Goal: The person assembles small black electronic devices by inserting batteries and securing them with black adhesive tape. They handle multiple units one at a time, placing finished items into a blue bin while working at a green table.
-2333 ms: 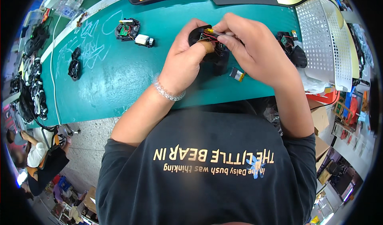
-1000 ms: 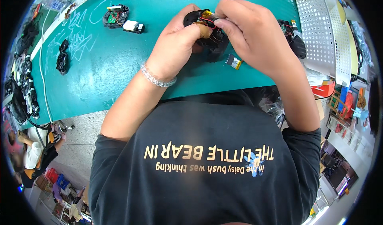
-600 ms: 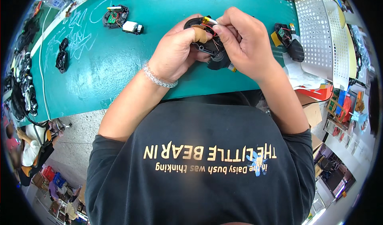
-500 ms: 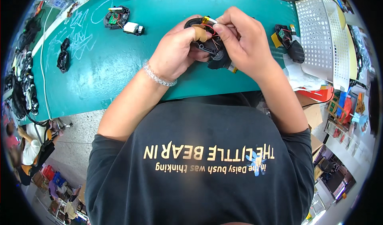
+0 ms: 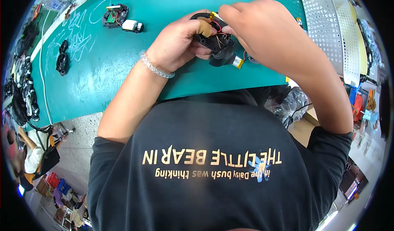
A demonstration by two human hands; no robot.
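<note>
My left hand grips a black plastic housing with its inside turned up, and a tan cover sits on the thumb. Thin red and copper-coloured wires run inside the housing. At its upper edge a small white-and-yellow part shows. A silver battery pouch with yellow tape sticks out at the lower right. My right hand is bent over the housing's right side, its fingers closed at the wires. Whatever those fingertips pinch is hidden.
On the green table another opened black housing with a green circuit board lies beside a white block-shaped part. A small black part is at the left. A perforated white metal tray stands at the right, with clear plastic bags below.
My right hand has turned over, its elbow swinging outward to the right, and now covers the opened housing by the tray. My left hand has shifted slightly left with its housing.
</note>
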